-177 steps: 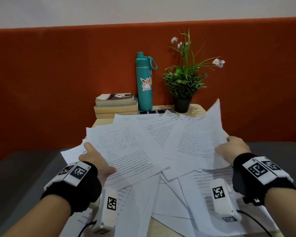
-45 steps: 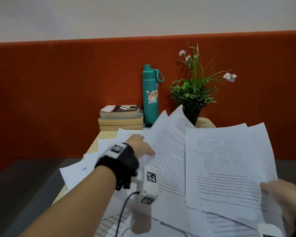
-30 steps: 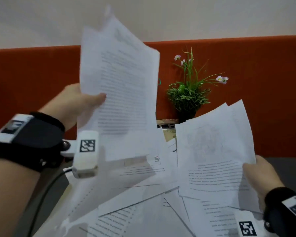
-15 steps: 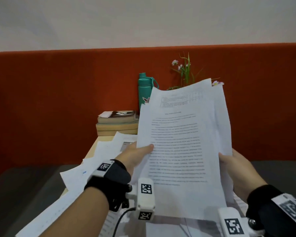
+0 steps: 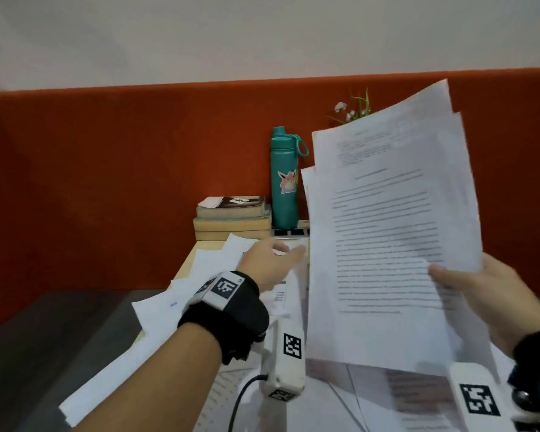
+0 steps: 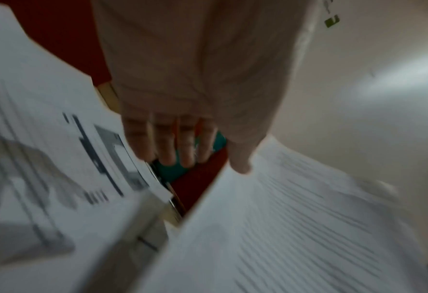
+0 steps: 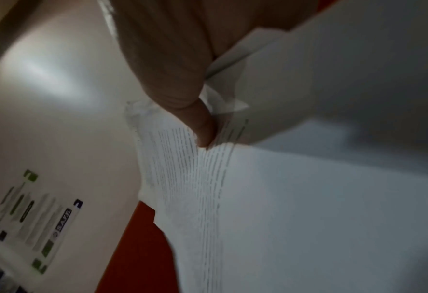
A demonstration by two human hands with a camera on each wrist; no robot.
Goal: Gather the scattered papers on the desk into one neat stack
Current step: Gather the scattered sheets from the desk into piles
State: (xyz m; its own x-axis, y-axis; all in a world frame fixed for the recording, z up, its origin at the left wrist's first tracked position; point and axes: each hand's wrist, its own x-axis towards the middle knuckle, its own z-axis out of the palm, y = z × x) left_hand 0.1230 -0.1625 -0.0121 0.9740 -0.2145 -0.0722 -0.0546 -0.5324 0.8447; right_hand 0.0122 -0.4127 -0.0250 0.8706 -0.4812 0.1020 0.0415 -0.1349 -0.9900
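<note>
Loose papers (image 5: 156, 310) lay scattered on the surface (image 5: 189, 260) at left. Over them the left hand (image 5: 270, 263) reached far, fingers (image 6: 165, 142) straight, holding nothing. At right, the right hand (image 5: 480, 294) pinched a raised sheaf (image 5: 387, 232) by its near right edge.

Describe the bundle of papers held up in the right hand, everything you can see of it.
The bundle of papers is several white printed sheets carrying lines of black text, too blurred to read. It is held up off the desk, nearly upright and tilted to the right, its upper edges fanned and uneven. The right hand pinches its lower right edge, thumb on the front sheet. The left hand is apart from it, reaching toward loose sheets on the desk. It hides most of the plant behind.
</note>
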